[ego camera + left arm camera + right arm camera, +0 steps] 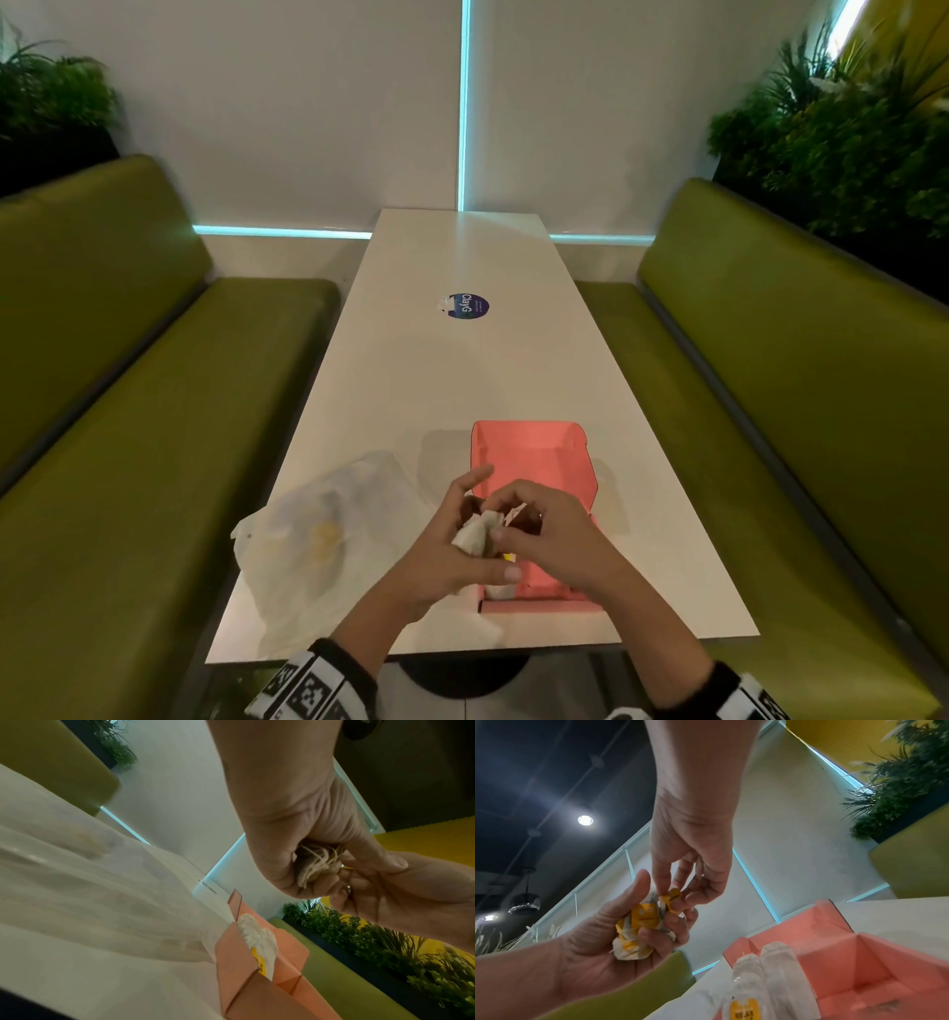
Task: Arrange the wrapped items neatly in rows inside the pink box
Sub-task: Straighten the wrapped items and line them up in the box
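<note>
Though crumpled, white-yellow wrapped item (636, 931)

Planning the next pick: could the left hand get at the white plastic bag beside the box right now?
Probably not yet: the left hand grips a wrapped item. Otherwise the way looks free, the white plastic bag lying uncovered on its side of the pink box.

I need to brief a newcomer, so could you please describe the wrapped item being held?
On the white table, find the pink box. Above its near end, the left hand grips a crumpled white wrapped item; unlike those in the box, it is airborne.
</note>
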`<state>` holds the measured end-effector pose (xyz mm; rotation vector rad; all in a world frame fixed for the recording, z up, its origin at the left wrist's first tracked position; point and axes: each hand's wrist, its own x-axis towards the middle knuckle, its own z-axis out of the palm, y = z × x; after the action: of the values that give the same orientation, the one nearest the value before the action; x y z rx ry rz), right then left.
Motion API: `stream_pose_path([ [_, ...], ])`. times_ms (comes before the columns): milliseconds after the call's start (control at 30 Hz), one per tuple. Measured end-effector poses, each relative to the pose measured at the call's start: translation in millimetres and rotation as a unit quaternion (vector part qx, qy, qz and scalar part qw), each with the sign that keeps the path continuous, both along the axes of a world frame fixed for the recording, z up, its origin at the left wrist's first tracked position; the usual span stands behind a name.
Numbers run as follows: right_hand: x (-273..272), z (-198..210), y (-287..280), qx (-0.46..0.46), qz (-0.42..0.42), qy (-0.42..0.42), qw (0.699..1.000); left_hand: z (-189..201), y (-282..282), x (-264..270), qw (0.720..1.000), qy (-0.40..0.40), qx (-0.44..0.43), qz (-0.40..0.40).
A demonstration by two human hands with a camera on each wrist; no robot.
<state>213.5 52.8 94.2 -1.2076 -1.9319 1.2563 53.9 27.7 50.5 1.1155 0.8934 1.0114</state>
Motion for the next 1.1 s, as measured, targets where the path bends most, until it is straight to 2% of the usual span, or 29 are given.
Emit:
stream_pose_path([
  [167,1.1,4.9,1.0,-0.008,-0.054,0.017,0.998,-0.7,-2.1,-5.4,0.996,-0.064,-0.032,0.053],
  [267,2.5,5.7,1.2,-0.02,-0.074,0.037,0.996,-1.1,-2.9,-8.2,0.996,-0.049,-0.028,0.074],
  [400,2.2,6.7,-1.2,-0.03,-0.064,0.023,0.997,0.8,-5.5,-6.9,0.995,-0.036,-0.026,0.089],
  [567,0.8,9.2,-2.8,-0.023,-0.062,0.006,0.998,1.5,-5.0,-0.8,0.993,0.036,-0.009,0.115],
  [700,5.2,10.1,-0.9,-0.082,-0.078,0.04,0.993,1.8,-4.8,0.4,0.987,0.033,-0.025,0.152],
  [833,9.4,10.8,1.6,-0.141,-0.056,0.014,0.988,-0.1,-7.3,1.7,0.986,0.03,-0.039,0.157],
  [1100,8.5,11.9,0.8,-0.147,-0.072,0.037,0.986,-0.6,-8.2,4.9,0.985,0.02,-0.045,0.167],
])
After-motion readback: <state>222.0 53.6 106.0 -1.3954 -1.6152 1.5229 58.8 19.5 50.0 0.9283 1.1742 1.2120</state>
